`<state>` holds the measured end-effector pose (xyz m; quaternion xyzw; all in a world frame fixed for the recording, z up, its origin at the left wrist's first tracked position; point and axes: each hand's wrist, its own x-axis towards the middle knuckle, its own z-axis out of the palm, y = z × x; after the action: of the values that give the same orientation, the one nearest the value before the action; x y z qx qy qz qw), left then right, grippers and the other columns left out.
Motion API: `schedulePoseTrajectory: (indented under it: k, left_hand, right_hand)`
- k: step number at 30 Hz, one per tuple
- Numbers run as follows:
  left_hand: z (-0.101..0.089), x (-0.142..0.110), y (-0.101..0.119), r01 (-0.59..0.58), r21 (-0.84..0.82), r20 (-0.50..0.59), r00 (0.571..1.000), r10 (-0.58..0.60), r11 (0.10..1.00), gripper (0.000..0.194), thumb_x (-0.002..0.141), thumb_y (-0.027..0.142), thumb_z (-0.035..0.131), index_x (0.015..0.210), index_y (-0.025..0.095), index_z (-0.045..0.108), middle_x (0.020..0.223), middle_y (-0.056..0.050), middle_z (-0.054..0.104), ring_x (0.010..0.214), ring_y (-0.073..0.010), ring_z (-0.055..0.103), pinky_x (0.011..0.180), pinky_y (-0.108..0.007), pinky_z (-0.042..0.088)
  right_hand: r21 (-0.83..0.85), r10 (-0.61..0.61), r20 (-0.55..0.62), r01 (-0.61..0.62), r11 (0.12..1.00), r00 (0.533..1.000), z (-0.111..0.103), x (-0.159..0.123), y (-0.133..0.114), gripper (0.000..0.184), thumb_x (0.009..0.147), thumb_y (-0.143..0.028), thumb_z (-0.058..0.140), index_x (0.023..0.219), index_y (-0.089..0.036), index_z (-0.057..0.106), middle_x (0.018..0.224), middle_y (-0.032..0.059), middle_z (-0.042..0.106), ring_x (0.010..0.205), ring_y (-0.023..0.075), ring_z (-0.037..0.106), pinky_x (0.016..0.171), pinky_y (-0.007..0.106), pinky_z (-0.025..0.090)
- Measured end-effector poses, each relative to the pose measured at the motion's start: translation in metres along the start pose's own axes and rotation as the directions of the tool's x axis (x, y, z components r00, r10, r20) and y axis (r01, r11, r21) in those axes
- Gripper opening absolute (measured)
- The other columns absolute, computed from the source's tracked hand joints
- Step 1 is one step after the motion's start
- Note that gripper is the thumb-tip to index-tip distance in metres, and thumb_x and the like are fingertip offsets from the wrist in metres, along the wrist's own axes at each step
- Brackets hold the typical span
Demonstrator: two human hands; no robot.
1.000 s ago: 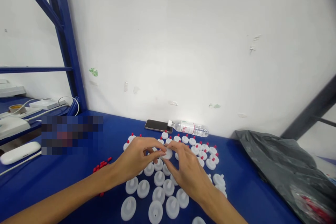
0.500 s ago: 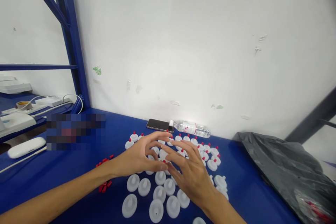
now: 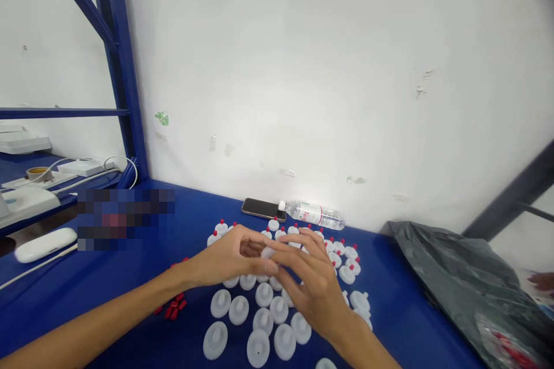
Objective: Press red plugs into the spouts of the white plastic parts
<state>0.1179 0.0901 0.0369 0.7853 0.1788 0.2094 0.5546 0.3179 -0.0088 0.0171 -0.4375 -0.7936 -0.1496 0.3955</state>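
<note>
My left hand [image 3: 229,259] and my right hand [image 3: 309,285] meet above a spread of white plastic discs [image 3: 259,323] on the blue table [image 3: 108,288]. Both hands pinch together around one small white disc [image 3: 267,252] held between their fingertips. Discs with red caps [image 3: 346,274] lie in rows behind the hands. Plain white discs without caps lie nearer to me. A few loose red caps [image 3: 175,308] sit on the table under my left forearm.
A dark phone [image 3: 262,208] and a lying water bottle [image 3: 315,214] rest against the white wall. A dark plastic bag [image 3: 467,277] covers the table's right side. A blue shelf frame [image 3: 116,69] stands left, with white devices and cables [image 3: 43,242]. Another person's hand [image 3: 543,281] shows far right.
My fingers were spread half a second ago; now both hands have closed in on one white disc. The view shifted slightly.
</note>
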Motion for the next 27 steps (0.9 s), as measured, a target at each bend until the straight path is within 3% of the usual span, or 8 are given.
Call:
schedulePoseTrajectory:
  k: [3, 5, 8, 11, 16, 20, 25, 27]
  left_hand:
    - [-0.024, 0.003, 0.011, 0.016, 0.167, -0.188, 0.982, 0.016, 0.986, 0.048, 0.1, 0.056, 0.056, 0.122, 0.018, 0.076, 0.097, -0.007, 0.08, 0.077, -0.0174, 0.069, 0.066, -0.026, 0.05]
    - [-0.043, 0.0, 0.016, 0.069, 0.289, -0.299, 0.954, 0.022, 0.955, 0.043, 0.099, 0.052, 0.057, 0.112, 0.017, 0.078, 0.092, -0.006, 0.08, 0.074, -0.0176, 0.067, 0.064, -0.026, 0.047]
    - [-0.067, -0.015, 0.014, 0.159, 0.429, -0.356, 0.935, 0.005, 0.889, 0.034, 0.096, 0.047, 0.06, 0.094, 0.019, 0.08, 0.081, -0.003, 0.078, 0.071, -0.0186, 0.065, 0.063, -0.027, 0.043]
    - [-0.08, -0.041, -0.002, 0.24, 0.516, -0.387, 0.922, -0.026, 0.822, 0.03, 0.095, 0.043, 0.059, 0.094, 0.023, 0.082, 0.082, -0.003, 0.078, 0.075, -0.0208, 0.066, 0.069, -0.03, 0.045]
    - [-0.088, -0.08, -0.035, 0.361, 0.559, -0.424, 0.898, -0.116, 0.747, 0.028, 0.093, 0.045, 0.062, 0.095, 0.026, 0.082, 0.098, -0.006, 0.08, 0.093, -0.0264, 0.07, 0.084, -0.033, 0.048]
    - [-0.09, -0.092, -0.048, 0.421, 0.549, -0.417, 0.887, -0.2, 0.722, 0.029, 0.092, 0.05, 0.063, 0.086, 0.026, 0.078, 0.088, -0.004, 0.078, 0.082, -0.0236, 0.07, 0.073, -0.032, 0.047]
    - [-0.087, -0.088, -0.05, 0.473, 0.495, -0.395, 0.869, -0.296, 0.729, 0.025, 0.082, 0.047, 0.071, 0.074, 0.024, 0.072, 0.067, -0.001, 0.074, 0.062, -0.021, 0.066, 0.055, -0.029, 0.042]
    - [-0.086, -0.084, -0.047, 0.481, 0.475, -0.387, 0.866, -0.316, 0.737, 0.025, 0.08, 0.047, 0.071, 0.073, 0.024, 0.072, 0.067, -0.002, 0.075, 0.062, -0.0213, 0.067, 0.055, -0.028, 0.043]
  right_hand:
    - [-0.012, 0.176, 0.038, -0.176, 0.984, 0.984, 0.0, 0.011, 0.017, 0.007, 0.103, -0.031, 0.066, 0.103, -0.028, 0.073, 0.118, 0.0054, 0.079, 0.113, 0.0268, 0.071, 0.103, 0.051, 0.052]
    - [-0.051, 0.248, 0.07, -0.244, 0.968, 0.966, 0.001, 0.016, 0.031, 0.009, 0.101, -0.034, 0.069, 0.099, -0.026, 0.074, 0.108, 0.0063, 0.079, 0.104, 0.0281, 0.072, 0.097, 0.051, 0.055]
    - [-0.093, 0.302, 0.146, -0.291, 0.952, 0.942, 0.006, 0.016, 0.048, 0.013, 0.099, -0.034, 0.07, 0.093, -0.025, 0.075, 0.092, 0.0036, 0.079, 0.091, 0.0275, 0.075, 0.093, 0.052, 0.056]
    - [-0.111, 0.303, 0.225, -0.285, 0.952, 0.926, 0.014, 0.01, 0.057, 0.014, 0.099, -0.034, 0.068, 0.091, -0.025, 0.076, 0.091, 0.0028, 0.08, 0.089, 0.0273, 0.076, 0.095, 0.054, 0.056]
    - [-0.11, 0.288, 0.309, -0.266, 0.958, 0.907, 0.025, 0.004, 0.064, 0.013, 0.099, -0.032, 0.066, 0.093, -0.025, 0.075, 0.088, 0.0024, 0.08, 0.088, 0.0268, 0.077, 0.105, 0.062, 0.051]
    - [-0.098, 0.265, 0.351, -0.246, 0.964, 0.898, 0.018, 0.009, 0.065, 0.01, 0.1, -0.029, 0.065, 0.104, -0.025, 0.073, 0.098, 0.0034, 0.081, 0.096, 0.0281, 0.077, 0.109, 0.067, 0.048]
    - [-0.038, 0.149, 0.444, -0.148, 0.988, 0.884, -0.001, 0.019, 0.053, 0.02, 0.107, -0.037, 0.056, 0.105, -0.03, 0.075, 0.109, 0.002, 0.079, 0.115, 0.0261, 0.072, 0.107, 0.055, 0.055]
    - [-0.01, 0.099, 0.483, -0.107, 0.994, 0.87, -0.002, 0.019, 0.047, 0.022, 0.108, -0.038, 0.055, 0.11, -0.033, 0.077, 0.113, -0.0001, 0.08, 0.123, 0.0266, 0.07, 0.111, 0.057, 0.053]
